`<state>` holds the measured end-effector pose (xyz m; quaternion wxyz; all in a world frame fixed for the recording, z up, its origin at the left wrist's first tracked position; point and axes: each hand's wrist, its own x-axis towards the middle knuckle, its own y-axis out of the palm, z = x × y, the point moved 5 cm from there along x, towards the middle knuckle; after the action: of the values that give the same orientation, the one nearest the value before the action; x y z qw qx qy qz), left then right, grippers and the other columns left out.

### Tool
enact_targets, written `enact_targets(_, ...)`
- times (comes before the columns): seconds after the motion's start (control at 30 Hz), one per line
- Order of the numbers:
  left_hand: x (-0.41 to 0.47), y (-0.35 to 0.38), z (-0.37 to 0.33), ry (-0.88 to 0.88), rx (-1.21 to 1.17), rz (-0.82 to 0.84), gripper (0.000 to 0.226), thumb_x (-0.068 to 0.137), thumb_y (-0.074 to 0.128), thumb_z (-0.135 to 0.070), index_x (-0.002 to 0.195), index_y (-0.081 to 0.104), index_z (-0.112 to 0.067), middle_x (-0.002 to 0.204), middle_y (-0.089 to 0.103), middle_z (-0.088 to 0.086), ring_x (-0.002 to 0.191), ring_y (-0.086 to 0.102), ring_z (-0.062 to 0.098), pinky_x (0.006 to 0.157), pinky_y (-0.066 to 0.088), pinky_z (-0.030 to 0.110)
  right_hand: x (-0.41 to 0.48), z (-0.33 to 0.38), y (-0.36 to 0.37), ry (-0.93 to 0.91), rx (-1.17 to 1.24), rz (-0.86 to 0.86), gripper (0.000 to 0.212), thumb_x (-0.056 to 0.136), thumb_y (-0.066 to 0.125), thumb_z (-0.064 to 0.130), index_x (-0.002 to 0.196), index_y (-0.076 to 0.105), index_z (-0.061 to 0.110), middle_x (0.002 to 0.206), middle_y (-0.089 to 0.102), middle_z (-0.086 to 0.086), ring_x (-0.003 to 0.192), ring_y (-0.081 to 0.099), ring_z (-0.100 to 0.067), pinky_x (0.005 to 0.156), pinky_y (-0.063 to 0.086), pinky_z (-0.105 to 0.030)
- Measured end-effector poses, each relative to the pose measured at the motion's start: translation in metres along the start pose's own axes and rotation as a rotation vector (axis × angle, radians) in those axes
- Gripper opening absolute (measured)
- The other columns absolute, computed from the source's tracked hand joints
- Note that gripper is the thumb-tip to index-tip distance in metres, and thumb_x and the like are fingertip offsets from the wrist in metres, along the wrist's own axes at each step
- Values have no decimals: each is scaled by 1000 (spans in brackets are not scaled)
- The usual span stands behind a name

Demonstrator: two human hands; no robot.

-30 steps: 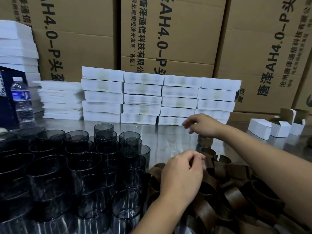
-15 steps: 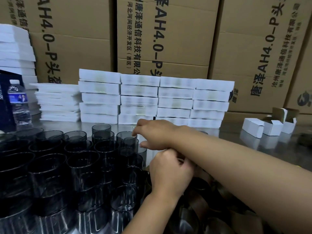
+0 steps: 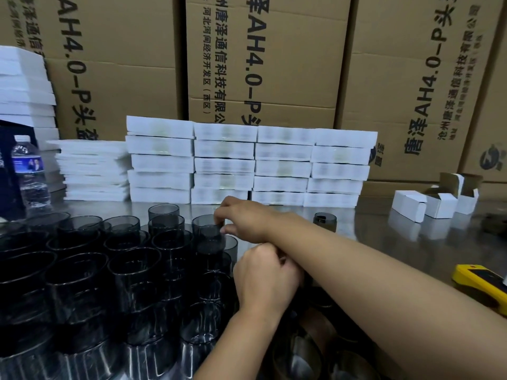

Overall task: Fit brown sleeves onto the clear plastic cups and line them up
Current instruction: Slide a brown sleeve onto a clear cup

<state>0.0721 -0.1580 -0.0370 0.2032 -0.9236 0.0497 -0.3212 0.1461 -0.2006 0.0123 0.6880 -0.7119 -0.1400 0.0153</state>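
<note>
Several clear, dark-tinted plastic cups (image 3: pixel 131 270) stand crowded together on the left of the steel table. My right hand (image 3: pixel 244 220) reaches across to the left and pinches the rim of one clear cup (image 3: pixel 207 239) at the cluster's right edge. My left hand (image 3: pixel 266 281) sits below it with fingers curled, gripping a brown sleeve that my right forearm mostly hides. A pile of brown sleeves (image 3: pixel 301 355) lies at the bottom, right of the cups. One sleeved cup (image 3: pixel 325 222) stands alone farther back.
Stacks of white boxes (image 3: pixel 247 165) line the back of the table, in front of big cardboard cartons (image 3: pixel 263 64). A water bottle (image 3: pixel 28 174) stands far left. Small open white boxes (image 3: pixel 436 204) sit at the right, and a yellow device (image 3: pixel 477 283) lies near the right edge.
My right hand has left the sleeved cup standing at the back and swung left across my left hand to a clear cup's rim. My left hand has stayed over the sleeve pile.
</note>
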Motion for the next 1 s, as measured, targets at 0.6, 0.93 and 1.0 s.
enact_targets(0.6, 6, 1, 5, -272, -574, -56, 16, 90, 57, -15, 86, 54, -30, 127, 56, -3, 113, 55, 25, 91, 46, 38, -119, -68, -30, 428, 1349, -782, 22, 97, 43, 4, 79, 52, 14, 69, 50, -2, 53, 41, -11, 47, 43, -16)
enact_targets(0.93, 3, 9, -2, -361, -888, 73, 38, 89, 64, -24, 121, 45, -29, 131, 53, -1, 121, 51, 9, 93, 37, 21, -137, -68, -6, 543, 1856, -366, 15, 86, 46, 13, 76, 57, 9, 58, 58, -4, 42, 41, -10, 40, 40, -19)
enact_targets(1.0, 2, 12, -3, -368, -917, 131, 53, 80, 72, -35, 125, 45, -32, 132, 55, 1, 120, 54, 11, 98, 41, 26, -136, -62, -2, 538, 1891, -281, 10, 78, 50, 15, 76, 58, 8, 60, 59, -4, 42, 41, -9, 40, 39, -17)
